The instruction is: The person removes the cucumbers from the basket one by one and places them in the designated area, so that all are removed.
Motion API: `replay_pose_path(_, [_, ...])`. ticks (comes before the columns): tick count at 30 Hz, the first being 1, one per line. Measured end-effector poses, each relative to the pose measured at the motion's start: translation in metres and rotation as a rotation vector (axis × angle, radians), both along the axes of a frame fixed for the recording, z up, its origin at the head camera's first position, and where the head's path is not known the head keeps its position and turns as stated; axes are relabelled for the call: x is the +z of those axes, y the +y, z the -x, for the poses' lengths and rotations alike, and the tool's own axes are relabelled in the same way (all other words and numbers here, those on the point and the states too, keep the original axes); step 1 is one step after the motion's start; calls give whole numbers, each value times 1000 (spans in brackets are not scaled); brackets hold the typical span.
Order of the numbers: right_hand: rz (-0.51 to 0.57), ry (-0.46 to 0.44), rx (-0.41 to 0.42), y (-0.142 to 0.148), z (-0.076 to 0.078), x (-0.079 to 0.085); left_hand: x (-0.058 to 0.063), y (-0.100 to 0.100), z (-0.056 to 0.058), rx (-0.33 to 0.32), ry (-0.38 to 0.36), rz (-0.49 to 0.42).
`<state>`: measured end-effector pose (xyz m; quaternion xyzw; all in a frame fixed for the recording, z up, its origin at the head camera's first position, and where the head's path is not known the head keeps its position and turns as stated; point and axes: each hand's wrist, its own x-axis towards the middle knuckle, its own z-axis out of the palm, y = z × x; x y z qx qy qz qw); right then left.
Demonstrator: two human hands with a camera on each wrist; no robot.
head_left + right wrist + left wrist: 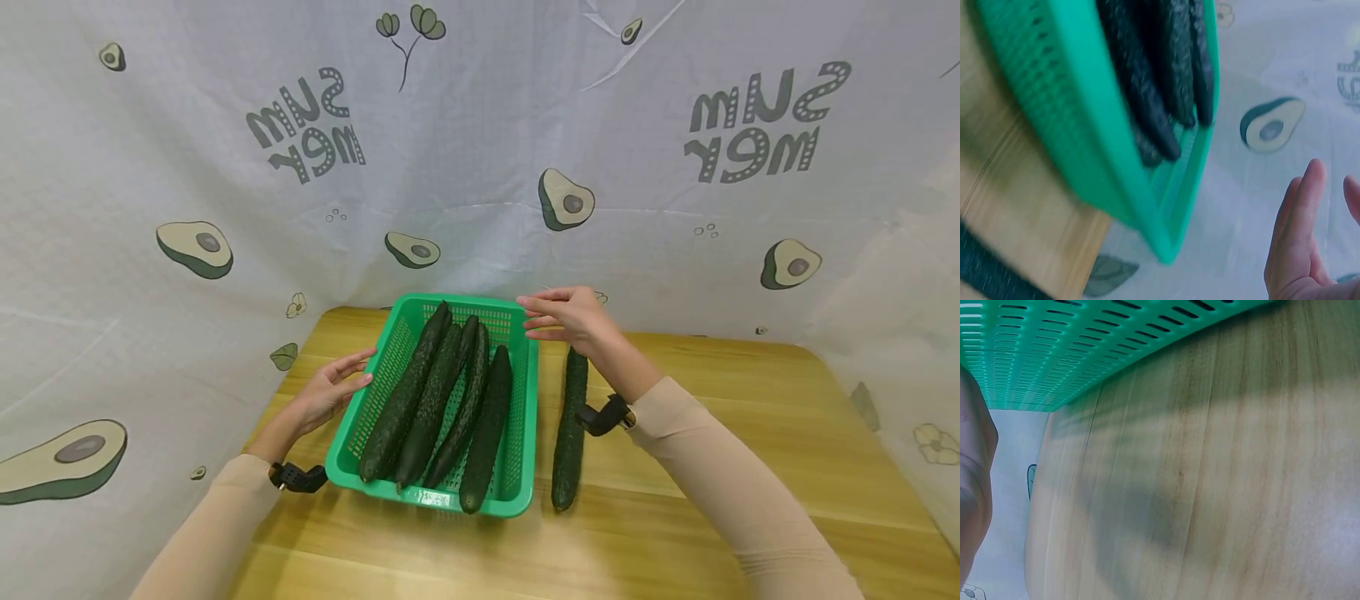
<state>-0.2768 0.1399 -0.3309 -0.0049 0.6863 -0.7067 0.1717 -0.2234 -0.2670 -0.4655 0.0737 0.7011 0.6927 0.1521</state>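
Note:
A green plastic basket (527,433) on the table holds several long dark cucumbers (435,400), lying lengthwise. At its left wall is my left hand (326,398), fingers relaxed and fingertips right at the rim; in the left wrist view only part of this hand (974,481) shows beside the slotted wall. My right hand (570,318) is raised by the far right corner of the basket, fingers extended and nothing held. The right wrist view has that hand (1300,250) apart from the basket's corner. One more cucumber (570,433) lies on the table right of the basket, its far end under my right hand.
The wooden table (697,417) extends to the right of the loose cucumber and in front of the basket. Behind it hangs a pale curtain (480,150) printed with avocados and lettering, close to the table's far edge. Each wrist wears a black strap (603,415).

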Motion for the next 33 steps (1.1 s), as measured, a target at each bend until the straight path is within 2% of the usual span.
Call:
replay_pose_path(8, [49,-74,16,-44,5,-6,1,-1,0,-4,9,4])
replay_pose_path(16, [54,-143,16,-78,9,-25,2,-1,0,6,5,12])
replay_pose_path(25, [8,-211,59,-91,8,-48,2,-1,1,0,19,18])
replay_pose_path(33, [-43,-256,101,-99,5,-60,1,-1,0,3,17,15])
